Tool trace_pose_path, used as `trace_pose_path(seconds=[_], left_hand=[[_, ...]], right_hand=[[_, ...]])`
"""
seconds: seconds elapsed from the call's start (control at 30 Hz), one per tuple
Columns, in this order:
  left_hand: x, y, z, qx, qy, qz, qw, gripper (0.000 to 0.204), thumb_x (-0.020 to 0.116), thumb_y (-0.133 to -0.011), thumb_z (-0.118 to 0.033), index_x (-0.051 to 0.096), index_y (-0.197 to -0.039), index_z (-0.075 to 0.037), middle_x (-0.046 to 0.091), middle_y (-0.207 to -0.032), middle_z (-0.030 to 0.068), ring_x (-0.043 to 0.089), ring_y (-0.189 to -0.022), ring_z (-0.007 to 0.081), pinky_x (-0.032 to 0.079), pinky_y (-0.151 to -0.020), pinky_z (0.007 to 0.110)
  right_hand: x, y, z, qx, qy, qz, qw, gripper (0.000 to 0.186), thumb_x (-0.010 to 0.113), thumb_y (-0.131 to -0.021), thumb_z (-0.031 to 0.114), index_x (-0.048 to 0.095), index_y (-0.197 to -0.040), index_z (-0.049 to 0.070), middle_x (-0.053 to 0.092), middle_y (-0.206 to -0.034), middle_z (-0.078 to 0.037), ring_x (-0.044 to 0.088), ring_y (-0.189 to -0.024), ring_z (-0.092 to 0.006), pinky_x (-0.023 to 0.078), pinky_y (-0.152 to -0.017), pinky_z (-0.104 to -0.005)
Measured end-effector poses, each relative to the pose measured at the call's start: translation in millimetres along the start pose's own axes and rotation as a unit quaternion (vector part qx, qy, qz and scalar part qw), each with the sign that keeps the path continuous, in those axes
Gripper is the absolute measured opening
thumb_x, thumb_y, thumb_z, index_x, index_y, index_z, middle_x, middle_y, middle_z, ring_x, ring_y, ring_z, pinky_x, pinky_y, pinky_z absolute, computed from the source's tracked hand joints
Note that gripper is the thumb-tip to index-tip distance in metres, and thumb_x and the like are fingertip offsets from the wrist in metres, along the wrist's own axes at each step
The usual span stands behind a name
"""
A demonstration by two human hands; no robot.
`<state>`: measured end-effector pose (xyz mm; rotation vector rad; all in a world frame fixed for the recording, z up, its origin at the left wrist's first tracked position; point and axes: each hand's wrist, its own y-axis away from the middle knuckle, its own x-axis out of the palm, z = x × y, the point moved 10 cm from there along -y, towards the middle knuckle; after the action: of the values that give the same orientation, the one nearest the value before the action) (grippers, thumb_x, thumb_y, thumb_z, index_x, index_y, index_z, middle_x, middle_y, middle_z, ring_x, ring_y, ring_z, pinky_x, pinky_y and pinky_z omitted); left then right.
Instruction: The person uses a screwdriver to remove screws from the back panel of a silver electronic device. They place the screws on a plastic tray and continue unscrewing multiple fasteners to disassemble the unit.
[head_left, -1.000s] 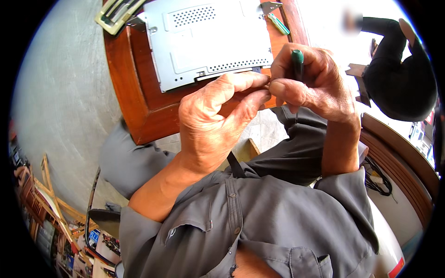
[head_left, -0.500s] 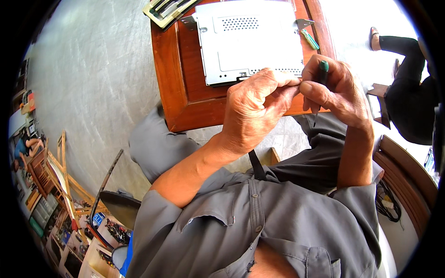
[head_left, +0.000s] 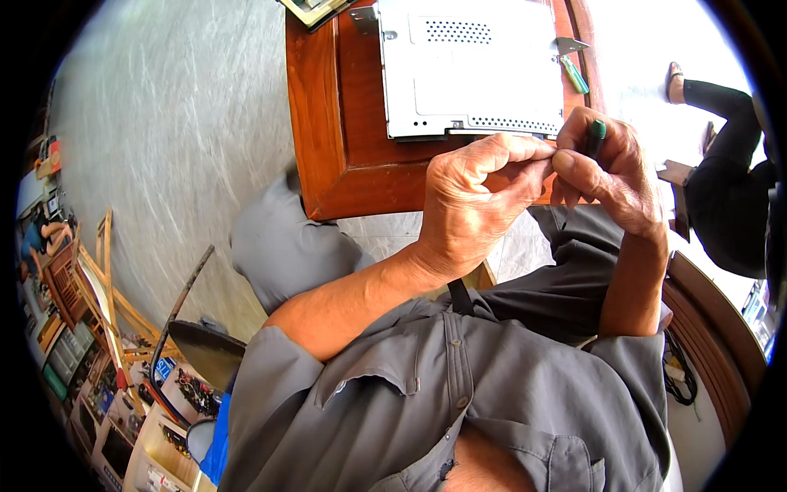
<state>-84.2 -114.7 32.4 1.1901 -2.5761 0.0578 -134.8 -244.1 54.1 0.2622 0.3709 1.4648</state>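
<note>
Both hands meet in front of me, over the near edge of a wooden table [head_left: 361, 190]. With its fingertips pinched together, my left hand [head_left: 479, 193] touches the fingertips of my right hand [head_left: 611, 176]; whatever small thing lies between them is hidden. A screwdriver with a dark green handle [head_left: 596, 138] is tucked in my right hand, its shaft pointing down and mostly covered by the fingers. Just beyond the hands, a flat silver metal case [head_left: 484, 74] with rows of vent holes rests on the table. Metal brackets stick out at its sides.
A second screwdriver with a green, clear handle [head_left: 575, 75] lies right of the case. At the table's far left is a tray of tools [head_left: 316, 10]. Another person's leg [head_left: 721, 98] shows at the right. Wooden frames [head_left: 106, 287] and clutter stand at far left.
The table and case appear shifted slightly right and up in view, and both hands appear a little further right. The fingertips stay together, and the screwdriver stays in my right hand.
</note>
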Motion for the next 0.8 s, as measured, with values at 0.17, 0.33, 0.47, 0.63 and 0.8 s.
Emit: trace_pose_path(seconds=[0.17, 0.33, 0.47, 0.63, 0.8], left_hand=[[0.2, -4.6, 2.6, 0.039, -0.025, 0.001, 0.999, 0.015, 0.069, -0.092, 0.007, 0.069, -0.106, 0.002, 0.074, -0.095, 0.0059, 0.069, -0.086, 0.0085, 0.058, -0.077, 0.025], [7.1, -5.8, 7.3, -0.028, 0.03, 0.02, 0.999, 0.011, 0.063, -0.094, 0.005, 0.065, -0.104, 0.0, 0.069, -0.087, 0.002, 0.065, -0.079, 0.0067, 0.055, -0.072, 0.024], [0.4, -14.2, 11.1, -0.028, 0.025, 0.02, 0.999, 0.005, 0.06, -0.099, -0.003, 0.06, -0.103, 0.0, 0.067, -0.085, 0.0027, 0.061, -0.075, 0.0046, 0.053, -0.069, 0.023], [9.4, -12.4, 23.0, -0.078, 0.005, 0.057, 0.995, 0.016, 0.058, -0.103, -0.011, 0.062, -0.11, 0.003, 0.07, -0.093, 0.0107, 0.068, -0.08, 0.0134, 0.057, -0.079, 0.028], [15.9, -13.3, 28.8, -0.078, -0.001, 0.065, 0.995, 0.018, 0.059, -0.105, -0.012, 0.063, -0.111, 0.004, 0.072, -0.095, 0.0113, 0.07, -0.08, 0.0137, 0.058, -0.079, 0.027]], right_hand=[[-2.0, -0.3, -0.6, -0.001, 0.026, -0.017, 1.0, 0.026, 0.072, -0.099, 0.026, 0.064, -0.092, 0.002, 0.068, -0.076, -0.003, 0.068, -0.065, -0.0083, 0.053, -0.057, -0.0221], [-5.2, -0.4, 5.9, -0.035, 0.067, -0.037, 0.996, 0.03, 0.073, -0.1, 0.03, 0.064, -0.094, 0.002, 0.068, -0.074, -0.003, 0.068, -0.067, -0.0087, 0.053, -0.058, -0.0222], [-44.7, 11.9, 29.3, -0.135, -0.018, -0.148, 0.98, 0.033, 0.071, -0.101, 0.033, 0.068, -0.113, 0.003, 0.07, -0.077, -0.004, 0.067, -0.069, -0.01, 0.052, -0.06, -0.0237], [-81.0, 37.8, 56.5, -0.339, 0.031, -0.273, 0.9, 0.06, 0.066, -0.103, 0.027, 0.042, -0.148, -0.006, 0.071, -0.079, -0.01, 0.07, -0.066, -0.0146, 0.057, -0.06, -0.0258], [-79.8, 45.7, 64.8, -0.39, 0.079, -0.288, 0.871, 0.069, 0.067, -0.103, 0.028, 0.036, -0.153, -0.007, 0.072, -0.078, -0.011, 0.07, -0.064, -0.0146, 0.058, -0.059, -0.0263]])
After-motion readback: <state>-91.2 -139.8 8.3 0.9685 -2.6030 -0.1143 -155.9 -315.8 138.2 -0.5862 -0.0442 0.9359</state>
